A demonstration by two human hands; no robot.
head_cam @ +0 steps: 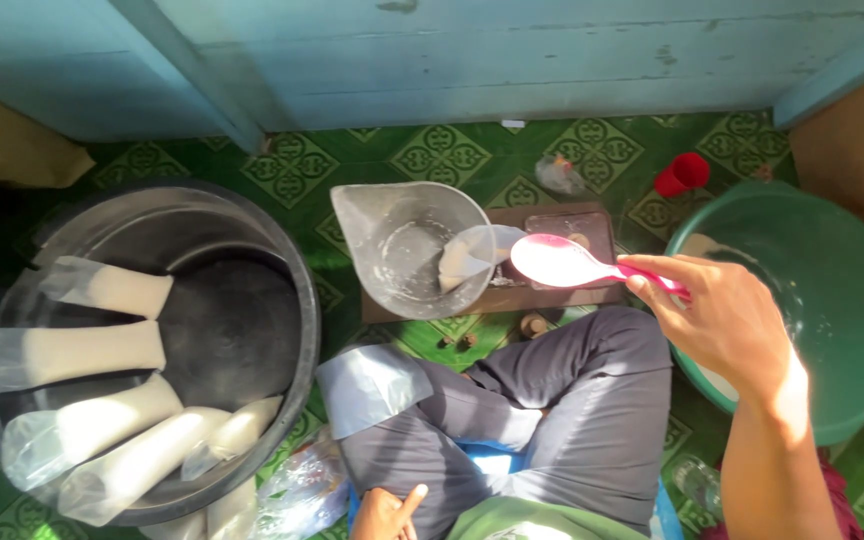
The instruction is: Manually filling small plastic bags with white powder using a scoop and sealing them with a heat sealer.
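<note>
A pink spoon [564, 262] is held tight in the right hand [722, 320], just beside a clear jug [414, 250] on the floor [452, 150]. The spoon's bowl is over a small bag [467, 255] in the jug. The left hand [387, 515] is seen low down, thumb up, with nothing in it. Filled bags [72, 355] are laid in a big pot [282, 260]. A green tub [852, 300] is at the right.
</note>
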